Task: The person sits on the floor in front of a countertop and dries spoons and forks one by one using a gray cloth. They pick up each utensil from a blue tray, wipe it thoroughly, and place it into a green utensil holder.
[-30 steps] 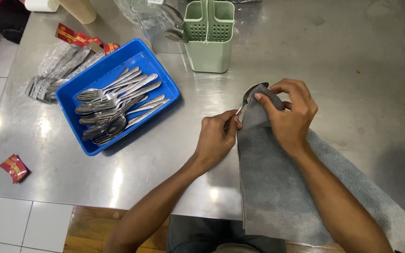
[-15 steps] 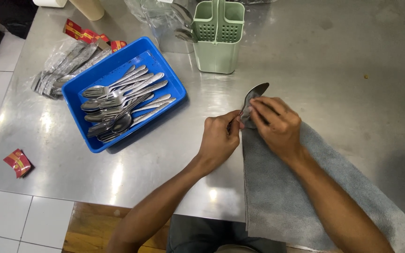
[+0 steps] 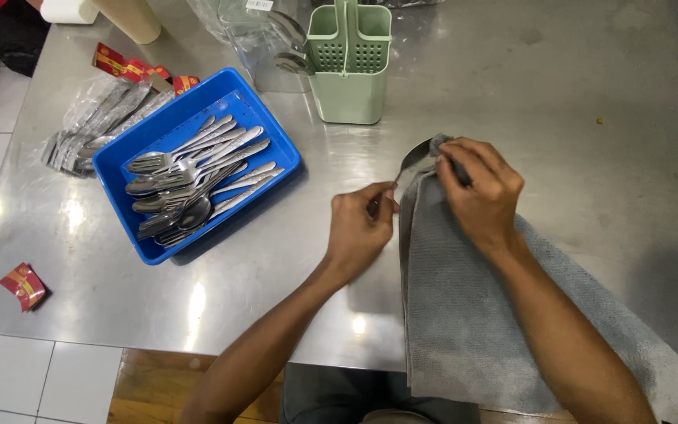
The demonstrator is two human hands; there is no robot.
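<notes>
Steel spoon (image 3: 416, 159): left hand (image 3: 361, 228) grip pinched on handle; right hand (image 3: 480, 191) grip closed, pressing grey cloth (image 3: 464, 314) onto bowl.

On the steel table (image 3: 574, 94) sit a blue plastic tray (image 3: 264, 126) of cutlery, a green slotted caddy (image 3: 352, 78), and red sachets (image 3: 23, 286).

Bare steel counter (image 3: 590, 94) is lying open to the right of the green caddy (image 3: 352, 67) and between the blue tray (image 3: 198, 161) and the hands, giving room to pass. The tray (heaped with cutlery) is blocking the left, the caddy is standing just beyond, and the grey cloth (image 3: 464, 314) is covering the near right.
</notes>
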